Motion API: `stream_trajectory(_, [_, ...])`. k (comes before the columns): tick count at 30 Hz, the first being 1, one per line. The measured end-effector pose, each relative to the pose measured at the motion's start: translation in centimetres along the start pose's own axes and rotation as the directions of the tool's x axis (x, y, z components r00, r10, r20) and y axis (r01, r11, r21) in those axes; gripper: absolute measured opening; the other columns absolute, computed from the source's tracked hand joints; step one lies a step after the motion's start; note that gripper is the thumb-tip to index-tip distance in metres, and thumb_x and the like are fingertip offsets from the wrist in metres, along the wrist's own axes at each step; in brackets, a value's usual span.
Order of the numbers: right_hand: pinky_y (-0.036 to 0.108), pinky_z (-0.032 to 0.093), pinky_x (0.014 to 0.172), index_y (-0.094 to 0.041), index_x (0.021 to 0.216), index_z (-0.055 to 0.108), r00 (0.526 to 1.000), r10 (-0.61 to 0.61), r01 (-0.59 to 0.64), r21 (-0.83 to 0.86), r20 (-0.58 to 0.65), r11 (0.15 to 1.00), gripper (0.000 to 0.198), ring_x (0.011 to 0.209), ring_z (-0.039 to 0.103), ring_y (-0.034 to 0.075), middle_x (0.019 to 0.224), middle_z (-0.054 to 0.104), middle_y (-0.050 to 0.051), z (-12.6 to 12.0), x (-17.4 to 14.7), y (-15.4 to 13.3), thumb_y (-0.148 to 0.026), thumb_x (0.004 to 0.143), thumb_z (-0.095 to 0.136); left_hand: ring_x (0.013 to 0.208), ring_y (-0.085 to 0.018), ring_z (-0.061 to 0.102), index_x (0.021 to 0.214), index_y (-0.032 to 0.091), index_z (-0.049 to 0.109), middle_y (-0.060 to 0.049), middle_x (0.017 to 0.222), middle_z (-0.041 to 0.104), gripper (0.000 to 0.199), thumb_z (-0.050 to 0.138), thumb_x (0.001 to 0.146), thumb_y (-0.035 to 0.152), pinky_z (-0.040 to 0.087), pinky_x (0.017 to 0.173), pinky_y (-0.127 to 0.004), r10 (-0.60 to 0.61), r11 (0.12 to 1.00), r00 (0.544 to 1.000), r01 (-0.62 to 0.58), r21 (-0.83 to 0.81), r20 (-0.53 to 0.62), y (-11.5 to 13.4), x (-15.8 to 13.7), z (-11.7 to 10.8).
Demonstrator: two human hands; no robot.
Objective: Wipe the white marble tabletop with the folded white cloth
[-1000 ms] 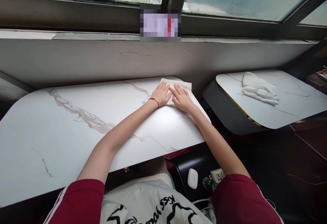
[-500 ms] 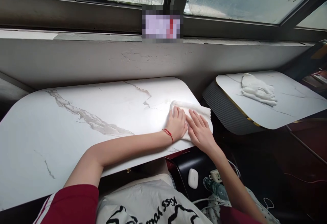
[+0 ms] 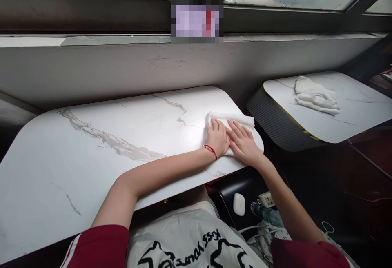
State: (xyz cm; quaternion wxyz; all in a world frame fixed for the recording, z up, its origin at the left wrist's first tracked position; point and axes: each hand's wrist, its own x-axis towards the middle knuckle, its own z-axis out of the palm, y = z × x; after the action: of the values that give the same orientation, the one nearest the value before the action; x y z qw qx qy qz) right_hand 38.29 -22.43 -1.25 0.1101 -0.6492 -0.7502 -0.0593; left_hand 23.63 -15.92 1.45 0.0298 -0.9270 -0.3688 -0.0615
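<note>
A white cloth (image 3: 245, 118) lies flat on the near marble-patterned white table (image 3: 92, 178), close to its rounded right end. My left hand (image 3: 218, 137) rests palm down on the cloth with its fingers stretched out, and a red cord bracelet circles the wrist. Beside it, my right hand (image 3: 245, 143) also presses flat on the cloth, its fingers stretched forward. The two hands touch at their inner edges. Part of the cloth is hidden under them.
A second white table (image 3: 352, 125) stands to the right across a gap, with a crumpled white cloth (image 3: 318, 96) on it. Below the near table's edge are a white case (image 3: 239, 204), a plastic bottle (image 3: 266, 214), a power strip (image 3: 266, 199) and cables. A wall (image 3: 122, 66) runs behind.
Both hands and the cloth under them have slid slightly away from me over the tabletop. The camera view has also shifted a little. The crumpled cloth lies as before.
</note>
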Motion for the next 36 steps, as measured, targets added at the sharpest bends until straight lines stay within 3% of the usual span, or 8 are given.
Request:
stream_trajectory(5, [0.051, 0.020, 0.126, -0.021, 0.157, 0.038, 0.989, -0.035, 0.027, 0.050, 0.146, 0.998, 0.058, 0.158, 0.020, 0.026, 0.170, 0.024, 0.009, 0.0, 4.5, 0.2, -0.035, 0.103, 0.021, 0.146, -0.039, 0.036, 0.154, -0.003, 0.036, -0.025, 0.157, 0.041, 0.060, 0.036, 0.101, 0.027, 0.039, 0.113, -0.054, -0.119, 0.993, 0.992, 0.120, -0.006, 0.045, -2.1, 1.2, -0.3])
stream_trajectory(11, [0.052, 0.019, 0.126, -0.019, 0.157, 0.037, 0.978, -0.078, 0.068, 0.062, 0.192, 0.996, 0.058, 0.158, 0.019, 0.027, 0.170, 0.022, 0.010, 1.0, 10.5, -1.2, -0.031, 0.102, 0.022, 0.148, -0.037, 0.035, 0.151, -0.002, 0.041, -0.024, 0.157, 0.042, 0.058, 0.037, 0.100, 0.024, 0.028, 0.120, -0.050, -0.278, 0.959, 0.960, 0.280, -0.039, 0.040, -6.1, 3.2, 0.2])
stream_trajectory(18, [0.055, 0.020, 0.123, -0.019, 0.157, 0.038, 0.982, -0.103, 0.090, 0.089, 0.160, 0.992, 0.058, 0.156, 0.023, 0.029, 0.169, 0.025, 0.012, 2.6, 17.0, -3.1, -0.027, 0.100, 0.029, 0.149, -0.038, 0.030, 0.151, 0.000, 0.041, -0.025, 0.158, 0.040, 0.057, 0.034, 0.100, 0.022, 0.032, 0.115, -0.053, -0.319, 0.946, 0.947, 0.321, -0.052, 0.040, -12.1, 5.2, 0.5])
stream_trajectory(23, [0.055, 0.019, 0.124, -0.016, 0.158, 0.036, 0.980, -0.088, 0.075, 0.076, 0.181, 0.994, 0.057, 0.156, 0.022, 0.030, 0.169, 0.023, 0.013, 2.9, 20.8, -4.8, -0.025, 0.102, 0.026, 0.144, -0.034, 0.036, 0.148, 0.000, 0.042, -0.025, 0.153, 0.044, 0.054, 0.031, 0.101, 0.024, 0.034, 0.112, -0.046, -0.338, 0.938, 0.941, 0.335, -0.088, -0.020, -15.8, 5.0, 0.1])
stream_trajectory(27, [0.051, 0.017, 0.125, -0.016, 0.158, 0.035, 0.985, -0.059, 0.050, 0.063, 0.161, 0.997, 0.057, 0.157, 0.021, 0.028, 0.169, 0.024, 0.012, 3.0, 21.8, -5.8, -0.024, 0.103, 0.026, 0.136, -0.032, 0.044, 0.141, 0.002, 0.047, -0.023, 0.146, 0.051, 0.051, 0.032, 0.101, 0.029, 0.037, 0.107, -0.043, -0.318, 0.946, 0.944, 0.310, -0.093, -0.088, -17.5, 5.0, 0.3])
stream_trajectory(31, [0.052, 0.019, 0.125, -0.015, 0.159, 0.036, 0.988, -0.068, 0.058, 0.074, 0.136, 0.996, 0.057, 0.156, 0.022, 0.029, 0.168, 0.026, 0.013, 2.7, 21.4, -5.9, -0.024, 0.103, 0.027, 0.132, -0.034, 0.046, 0.138, 0.000, 0.050, -0.024, 0.142, 0.054, 0.049, 0.033, 0.100, 0.027, 0.038, 0.105, -0.043, -0.308, 0.951, 0.946, 0.303, -0.065, -0.099, -17.4, 5.4, 0.3])
stream_trajectory(36, [0.054, 0.038, 0.113, -0.015, 0.151, 0.050, 0.980, -0.126, 0.109, 0.109, 0.156, 0.988, 0.056, 0.144, 0.044, 0.035, 0.157, 0.046, 0.016, -0.3, 20.2, -5.9, -0.017, 0.097, 0.035, 0.127, -0.036, 0.050, 0.131, -0.001, 0.054, -0.026, 0.135, 0.057, 0.048, 0.034, 0.098, 0.028, 0.040, 0.100, -0.045, -0.240, 0.971, 0.967, 0.239, -0.028, -0.080, -16.7, 4.3, -0.4])
